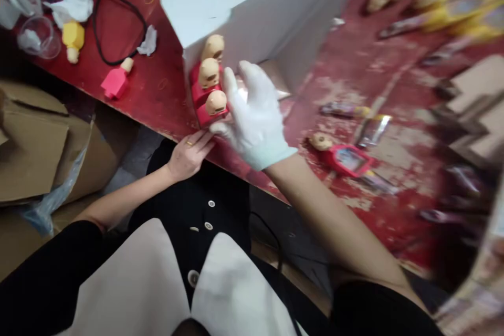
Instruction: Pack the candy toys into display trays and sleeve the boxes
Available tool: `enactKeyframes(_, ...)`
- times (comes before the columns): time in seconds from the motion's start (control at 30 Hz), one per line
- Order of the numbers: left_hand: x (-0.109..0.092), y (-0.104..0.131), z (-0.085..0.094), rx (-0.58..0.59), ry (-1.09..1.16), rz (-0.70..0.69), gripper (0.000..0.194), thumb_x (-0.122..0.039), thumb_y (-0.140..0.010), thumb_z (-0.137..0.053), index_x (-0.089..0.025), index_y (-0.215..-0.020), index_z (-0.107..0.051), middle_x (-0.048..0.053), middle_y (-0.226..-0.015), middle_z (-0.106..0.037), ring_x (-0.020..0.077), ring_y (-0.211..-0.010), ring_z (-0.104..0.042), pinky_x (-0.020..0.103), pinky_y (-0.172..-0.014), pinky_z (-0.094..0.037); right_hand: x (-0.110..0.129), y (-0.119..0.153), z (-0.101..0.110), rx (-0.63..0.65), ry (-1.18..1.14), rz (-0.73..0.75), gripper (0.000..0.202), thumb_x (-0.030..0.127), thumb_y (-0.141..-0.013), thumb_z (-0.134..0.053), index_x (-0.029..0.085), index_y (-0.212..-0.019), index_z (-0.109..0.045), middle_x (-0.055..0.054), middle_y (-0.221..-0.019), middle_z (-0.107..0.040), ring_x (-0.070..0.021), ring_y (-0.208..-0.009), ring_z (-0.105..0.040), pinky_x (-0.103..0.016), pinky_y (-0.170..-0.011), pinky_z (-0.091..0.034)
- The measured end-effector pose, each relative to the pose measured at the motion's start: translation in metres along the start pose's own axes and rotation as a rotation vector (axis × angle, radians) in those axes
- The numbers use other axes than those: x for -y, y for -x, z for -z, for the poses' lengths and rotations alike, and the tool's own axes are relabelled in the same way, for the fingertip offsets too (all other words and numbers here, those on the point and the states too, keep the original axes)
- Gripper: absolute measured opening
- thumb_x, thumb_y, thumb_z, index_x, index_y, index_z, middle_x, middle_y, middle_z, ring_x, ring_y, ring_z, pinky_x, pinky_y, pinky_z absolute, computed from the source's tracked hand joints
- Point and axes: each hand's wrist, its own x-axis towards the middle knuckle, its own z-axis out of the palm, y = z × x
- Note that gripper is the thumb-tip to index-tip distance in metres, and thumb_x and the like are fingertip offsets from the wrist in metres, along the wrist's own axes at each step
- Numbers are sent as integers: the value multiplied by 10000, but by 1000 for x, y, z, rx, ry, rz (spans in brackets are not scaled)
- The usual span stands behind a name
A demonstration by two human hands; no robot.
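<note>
Three toy figures with red bodies and cream animal-like heads, such as the front toy (216, 103), stand in a row in the left end of a white cardboard box (271, 26). My right hand (255, 110), in a white glove, reaches into the box beside them. Its fingers are spread, the thumb close by the front toy and the index finger near the middle one; whether it grips a toy is unclear. My bare left hand (189, 155), with a ring, rests its stretched fingers against the box's near lower corner. Its thumb is hidden.
A red toy (348, 160) and shiny wrapped pieces (376, 128) lie on the worn red table (394, 210). Yellow toys (464, 10) are blurred at far right. Leftward are a pink toy (116, 81), a yellow toy (73, 39), a black cable (118, 2) and cardboard boxes (35, 152).
</note>
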Motion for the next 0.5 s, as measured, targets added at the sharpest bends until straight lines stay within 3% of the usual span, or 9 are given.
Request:
enactKeyframes(0.07, 2, -3, 10, -59, 62, 7, 354, -97, -980, -443, -155, -1280, -623, 147, -1384, -658, 252, -1340, -599, 432, -1062, -545, -8, 16, 6, -100, 3, -53, 737, 636, -1030, -255, 172, -1601, -266, -176, -1570, -354, -300, -1495, -346, -509, -1216, -359)
enactKeyframes(0.13, 0, -12, 21, -246, 130, 86, 376, -205, -989, -532, -202, -1365, -545, 125, -1394, -638, 250, -1345, -586, 451, -1124, -499, -16, 37, 9, -211, 16, -148, 694, 568, -1048, -220, 149, -1600, -247, -199, -1551, -368, -287, -1483, -362, -501, -1213, -367)
enactKeyframes(0.2, -2, -31, 28, -481, 187, 235, 716, -452, -916, -686, -216, -1506, -358, 162, -1534, -483, 310, -1460, -458, 524, -1225, -387, -25, 57, 11, -174, 21, -131, 607, 498, -1049, -267, 165, -1550, -351, -181, -1513, -429, -294, -1455, -398, -512, -1199, -381)
enactKeyframes(0.27, 0, -59, 31, -626, 227, 359, 1174, -658, -751, -789, -221, -1595, -99, 197, -1674, -207, 381, -1586, -193, 590, -1305, -217, -38, 75, 19, -39, 23, -85, 503, 402, -1038, -309, 185, -1456, -484, -148, -1462, -505, -277, -1401, -463, -478, -1178, -409)
enactKeyframes(0.3, 3, -75, 30, -638, 249, 388, 1298, -699, -701, -808, -237, -1605, 1, 186, -1706, -84, 387, -1612, -57, 598, -1327, -143, -47, 84, 26, 10, 49, -116, 474, 355, -1026, -323, 182, -1418, -527, -144, -1435, -536, -267, -1368, -493, -453, -1166, -420)
enactKeyframes(0.37, 12, -105, 30, -601, 279, 388, 1282, -695, -730, -785, -296, -1607, 60, 117, -1729, 52, 350, -1617, 119, 581, -1347, -68, -71, 102, 44, 82, 185, -318, 480, 317, -983, -392, 149, -1406, -547, -175, -1408, -560, -295, -1308, -532, -450, -1129, -439)
enactKeyframes(0.43, 26, -124, 32, -556, 289, 323, 1138, -689, -797, -716, -347, -1612, 1, 45, -1737, 90, 307, -1616, 159, 537, -1358, -70, -101, 120, 61, 268, 336, -540, 569, 363, -913, -527, 129, -1432, -529, -218, -1390, -563, -362, -1234, -556, -492, -1041, -473)
enactKeyframes(0.5, 43, -132, 38, -509, 297, 216, 1105, -748, -783, -673, -374, -1615, -50, 6, -1742, 52, 294, -1625, 113, 500, -1363, -79, -127, 134, 69, 476, 388, -649, 670, 401, -848, -620, 149, -1459, -510, -229, -1362, -571, -382, -1134, -585, -492, -925, -503)
